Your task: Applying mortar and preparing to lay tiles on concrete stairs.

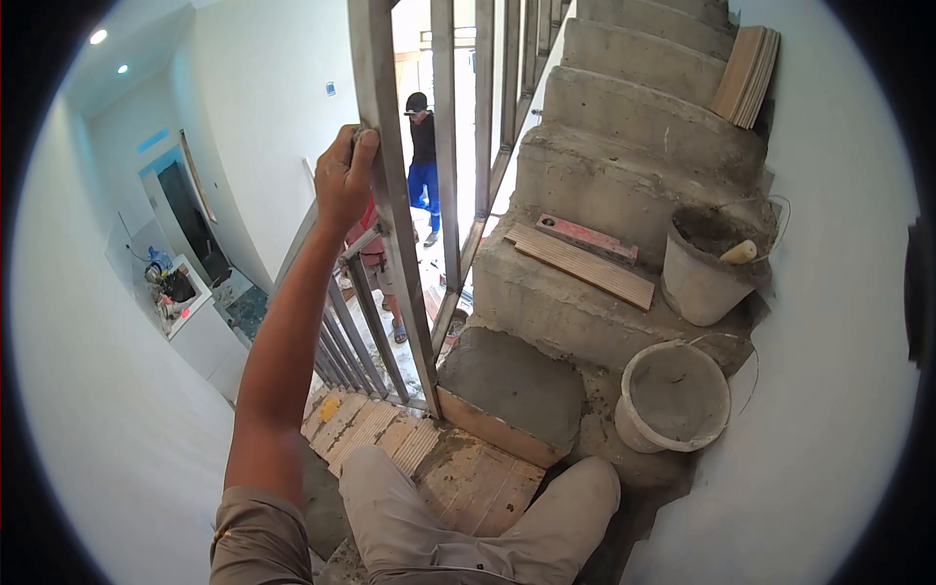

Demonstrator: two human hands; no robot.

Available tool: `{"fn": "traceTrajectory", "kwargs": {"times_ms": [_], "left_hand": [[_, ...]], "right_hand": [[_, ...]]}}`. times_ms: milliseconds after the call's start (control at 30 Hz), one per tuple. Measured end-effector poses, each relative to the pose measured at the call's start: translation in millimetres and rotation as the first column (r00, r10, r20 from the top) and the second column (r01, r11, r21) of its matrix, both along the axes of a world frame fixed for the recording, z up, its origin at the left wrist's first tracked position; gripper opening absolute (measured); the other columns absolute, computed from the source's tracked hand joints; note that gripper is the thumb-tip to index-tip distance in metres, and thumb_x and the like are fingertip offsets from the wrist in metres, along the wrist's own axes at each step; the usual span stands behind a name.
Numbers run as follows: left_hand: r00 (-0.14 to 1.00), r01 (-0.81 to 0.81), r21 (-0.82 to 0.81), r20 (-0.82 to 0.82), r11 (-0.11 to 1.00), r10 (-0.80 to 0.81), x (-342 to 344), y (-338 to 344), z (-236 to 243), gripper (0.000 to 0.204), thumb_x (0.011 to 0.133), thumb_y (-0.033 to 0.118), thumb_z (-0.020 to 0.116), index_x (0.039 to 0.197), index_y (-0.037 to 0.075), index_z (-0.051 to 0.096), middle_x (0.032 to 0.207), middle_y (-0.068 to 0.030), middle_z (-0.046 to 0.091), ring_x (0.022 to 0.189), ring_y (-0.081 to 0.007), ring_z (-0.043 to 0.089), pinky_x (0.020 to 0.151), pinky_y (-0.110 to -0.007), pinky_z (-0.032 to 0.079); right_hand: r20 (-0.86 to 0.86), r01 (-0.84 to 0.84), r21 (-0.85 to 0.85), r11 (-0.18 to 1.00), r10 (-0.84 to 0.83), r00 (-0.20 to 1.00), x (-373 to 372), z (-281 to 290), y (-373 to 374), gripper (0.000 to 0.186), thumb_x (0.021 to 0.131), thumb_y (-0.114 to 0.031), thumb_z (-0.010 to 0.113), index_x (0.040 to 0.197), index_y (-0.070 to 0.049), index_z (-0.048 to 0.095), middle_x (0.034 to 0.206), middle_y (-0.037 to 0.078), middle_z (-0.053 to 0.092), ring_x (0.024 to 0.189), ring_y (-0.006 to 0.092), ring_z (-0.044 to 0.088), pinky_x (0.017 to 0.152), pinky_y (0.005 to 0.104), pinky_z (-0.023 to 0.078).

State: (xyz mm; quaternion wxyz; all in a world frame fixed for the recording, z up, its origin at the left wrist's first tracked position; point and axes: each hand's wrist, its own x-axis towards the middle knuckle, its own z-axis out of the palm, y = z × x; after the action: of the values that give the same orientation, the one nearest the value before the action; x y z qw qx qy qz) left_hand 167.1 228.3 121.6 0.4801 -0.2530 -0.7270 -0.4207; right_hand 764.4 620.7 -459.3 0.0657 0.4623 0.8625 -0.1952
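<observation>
My left hand [345,180] is raised at the upper middle, its fingers closed around a grey metal railing post [398,224]. My right hand is outside the picture. Below the post, wet grey mortar [512,382] covers a step, fronted by an upright tan tile strip [502,429]. On the step above lie a ribbed tan tile strip [583,269] and a red spirit level [588,237]. A bucket [702,283] with a pale tool handle [739,253] in it stands at their right. Nearer me, another bucket [632,421] holds grey mortar.
Rough concrete stairs [634,93] climb away, with stacked tile strips [747,76] leaning by the right wall. Tiled steps [478,487] lie under my knees. Beyond the railing, a person in blue trousers [423,180] stands below; another in red is partly hidden.
</observation>
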Motion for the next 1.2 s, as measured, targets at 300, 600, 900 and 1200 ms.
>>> {"fn": "traceTrajectory", "kwargs": {"times_ms": [300, 600, 900, 1200], "left_hand": [[0.997, 0.072, -0.037, 0.015, 0.997, -0.072, -61.7, -39.6, -6.7, 0.045, 0.112, 0.031, 0.043, 0.132, -0.003, 0.064, 0.126, -0.0116, 0.068, 0.116, -0.0196, 0.062, 0.102, -0.034, 0.047], [0.997, 0.059, -0.053, -0.056, 0.997, -0.062, -39.5, -21.1, -3.4, 0.042, 0.108, 0.030, 0.050, 0.133, -0.002, 0.062, 0.127, -0.0172, 0.066, 0.117, -0.0298, 0.064, 0.103, -0.040, 0.048], [0.967, 0.117, 0.102, 0.216, 0.988, -0.137, 16.5, 10.9, 0.2, 0.055, 0.108, 0.049, 0.047, 0.122, -0.002, 0.061, 0.097, -0.0125, 0.067, 0.093, -0.0208, 0.063, 0.084, -0.035, 0.051], [0.854, -0.233, 0.245, 0.514, 0.941, 0.077, 74.1, -10.4, -274.1, 0.035, 0.105, 0.031, 0.050, 0.110, 0.002, 0.070, 0.082, -0.0211, 0.070, 0.078, -0.0393, 0.069, 0.074, -0.046, 0.053]], "right_hand": [[-0.394, 0.291, 0.121, 0.949, -0.223, 0.892, 25.9, 20.4, -12.4, 0.046, 0.091, -0.022, 0.070, 0.129, -0.001, 0.053, 0.121, 0.026, 0.064, 0.114, 0.0448, 0.064, 0.095, 0.0529, 0.051], [0.009, 0.040, 0.027, 0.999, -0.040, 0.999, 49.2, -88.6, 5.4, 0.049, 0.101, -0.034, 0.058, 0.138, -0.002, 0.053, 0.107, 0.025, 0.071, 0.093, 0.0467, 0.069, 0.077, 0.0530, 0.055], [-0.327, 0.062, -0.172, 0.983, -0.117, 0.938, 52.2, -124.7, 42.8, 0.056, 0.098, -0.043, 0.062, 0.127, 0.005, 0.058, 0.114, 0.026, 0.070, 0.104, 0.0425, 0.068, 0.088, 0.0505, 0.054], [-0.079, -0.301, 0.072, 0.951, 0.306, 0.949, 9.0, -34.0, 46.8, 0.052, 0.097, -0.045, 0.060, 0.124, -0.001, 0.065, 0.119, 0.023, 0.071, 0.103, 0.0408, 0.069, 0.087, 0.0543, 0.051]]}}
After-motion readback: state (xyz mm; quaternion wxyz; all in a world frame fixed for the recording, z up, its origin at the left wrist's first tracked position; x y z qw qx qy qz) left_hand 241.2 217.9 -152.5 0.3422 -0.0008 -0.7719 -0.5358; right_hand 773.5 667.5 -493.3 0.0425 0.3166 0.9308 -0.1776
